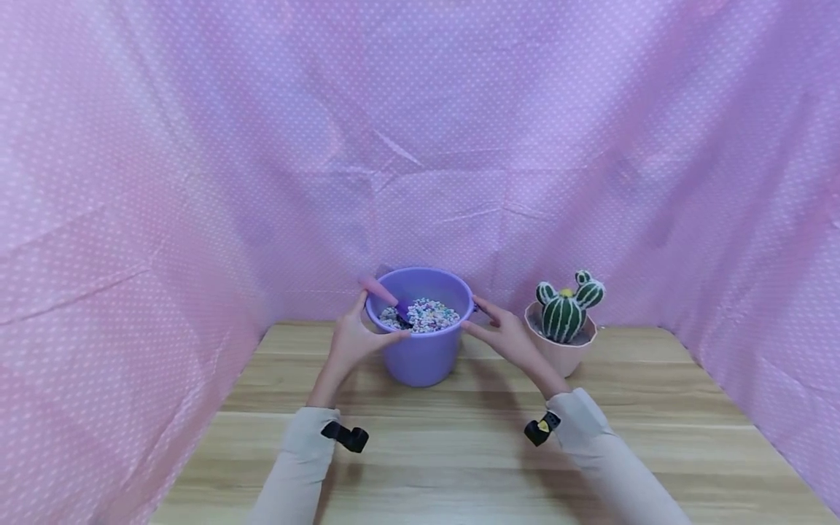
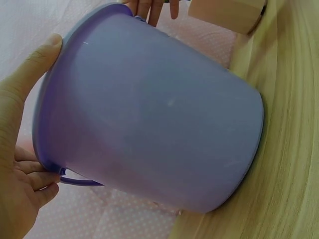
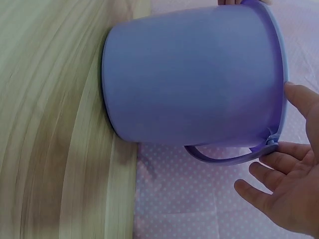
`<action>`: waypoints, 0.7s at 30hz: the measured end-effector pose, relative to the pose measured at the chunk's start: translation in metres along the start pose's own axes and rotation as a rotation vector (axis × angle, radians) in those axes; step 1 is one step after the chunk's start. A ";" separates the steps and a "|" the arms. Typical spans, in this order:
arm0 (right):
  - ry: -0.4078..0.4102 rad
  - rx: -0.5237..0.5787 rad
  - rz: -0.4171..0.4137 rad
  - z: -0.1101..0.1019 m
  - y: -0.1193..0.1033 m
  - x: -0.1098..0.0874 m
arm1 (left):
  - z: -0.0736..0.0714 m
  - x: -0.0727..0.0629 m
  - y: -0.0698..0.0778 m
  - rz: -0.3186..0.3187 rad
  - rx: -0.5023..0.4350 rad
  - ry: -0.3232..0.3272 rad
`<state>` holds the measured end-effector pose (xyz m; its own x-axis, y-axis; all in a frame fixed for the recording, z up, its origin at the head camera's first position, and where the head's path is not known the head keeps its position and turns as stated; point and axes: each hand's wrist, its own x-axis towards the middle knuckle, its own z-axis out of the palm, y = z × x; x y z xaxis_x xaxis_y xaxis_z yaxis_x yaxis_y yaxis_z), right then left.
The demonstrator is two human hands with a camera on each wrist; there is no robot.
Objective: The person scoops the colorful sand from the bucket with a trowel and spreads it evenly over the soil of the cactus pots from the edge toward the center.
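Near the middle of the head view, a purple plastic bucket (image 1: pixel 420 364) stands upright on the wood-grain tabletop (image 1: pixel 446 452), its base apparently resting on the boards. The left hand (image 1: pixel 354 335) and right hand (image 1: pixel 512 339) clasp it from 2 sides. Each spreads thumb from fingers: the thumb presses the near rim, the fingertips reach round beneath the side lugs. On the right, the lower fingers fan loosely away from the wall. I'd guess the rim is chosen because the lip gives purchase, and 2 opposed hands keep a wide, loaded pail level.

Inside lie small pale granules (image 1: pixel 433 315) flecked with colour. A scoop (image 1: pixel 403 312) leans there with its pink handle (image 1: pixel 380 290) over the rim at upper left, probably so it can be picked up without digging. The carrying handle (image 3: pixel 224 160) hangs down the far side, seemingly out of the thumbs' way. Right of centre, a knitted-looking cactus (image 1: pixel 562 319) sits in a pale pink pot (image 1: pixel 563 355), near the right forearm but apart from the bucket.

The scoop's tip is buried, and I can't tell what the granules are or how deep they go. The left wrist view crops the pot at its top edge; neither wrist view shows the bucket's contents. How hard the fingers squeeze can't be read.
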<state>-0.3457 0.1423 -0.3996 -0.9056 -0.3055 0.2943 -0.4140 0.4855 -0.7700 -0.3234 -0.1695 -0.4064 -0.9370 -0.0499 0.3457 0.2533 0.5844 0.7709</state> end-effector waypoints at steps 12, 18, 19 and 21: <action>-0.005 -0.004 0.016 0.001 0.000 -0.004 | 0.002 -0.002 -0.002 0.026 -0.005 0.010; -0.003 -0.024 0.013 -0.001 0.000 -0.002 | 0.002 0.000 -0.001 0.042 -0.014 0.011; -0.005 -0.024 0.013 -0.002 -0.001 -0.002 | 0.003 0.000 -0.001 0.044 -0.017 0.010; -0.008 -0.027 0.011 -0.003 -0.001 -0.001 | 0.003 0.000 -0.001 0.048 -0.023 0.011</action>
<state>-0.3442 0.1444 -0.3971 -0.9093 -0.3062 0.2817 -0.4067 0.5105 -0.7576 -0.3248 -0.1677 -0.4093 -0.9209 -0.0314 0.3885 0.3034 0.5679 0.7651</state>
